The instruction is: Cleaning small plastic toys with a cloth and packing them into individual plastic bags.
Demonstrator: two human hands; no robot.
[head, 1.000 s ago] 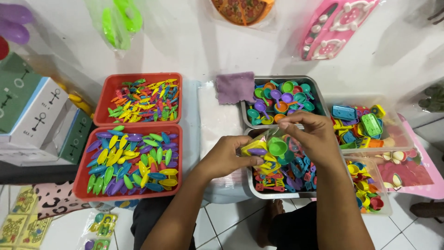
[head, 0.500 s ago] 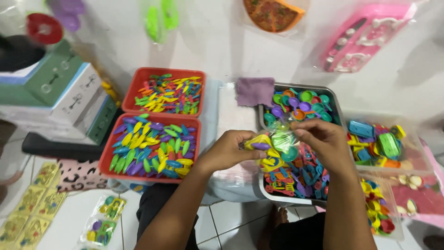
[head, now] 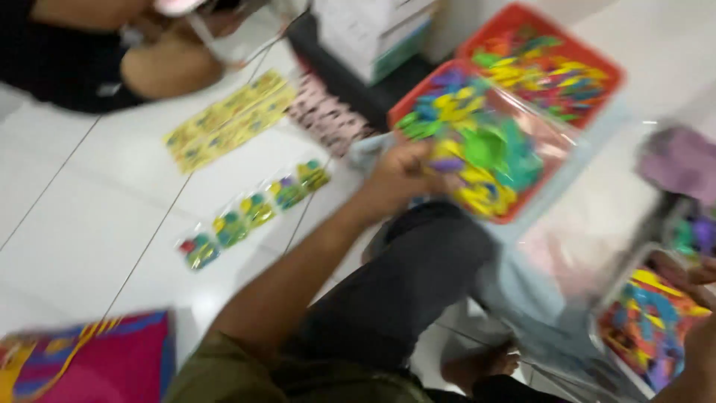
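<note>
The picture is blurred by motion. My left hand (head: 399,179) grips a clear plastic bag (head: 485,160) packed with yellow, green and purple toy pieces, held over the nearer red tray (head: 406,101). Only part of my right hand (head: 693,275) shows at the right edge, above a tray of mixed coloured pieces (head: 652,321); its fingers are too blurred to read. On the white floor tiles left of my arm lies a row of small filled packets (head: 253,213).
A second red tray (head: 608,71) of coloured pieces sits behind the first. Yellow printed cards (head: 227,119) lie on the floor, cardboard boxes (head: 373,30) stand beyond. Another person (head: 82,52) sits at top left. A pink cloth (head: 97,358) lies at bottom left, a purple cloth (head: 682,168) at right.
My view has swung left and down to the floor. The bag, held by both hands before, is now in my left hand alone and has moved left; my right hand stays by the right tray.
</note>
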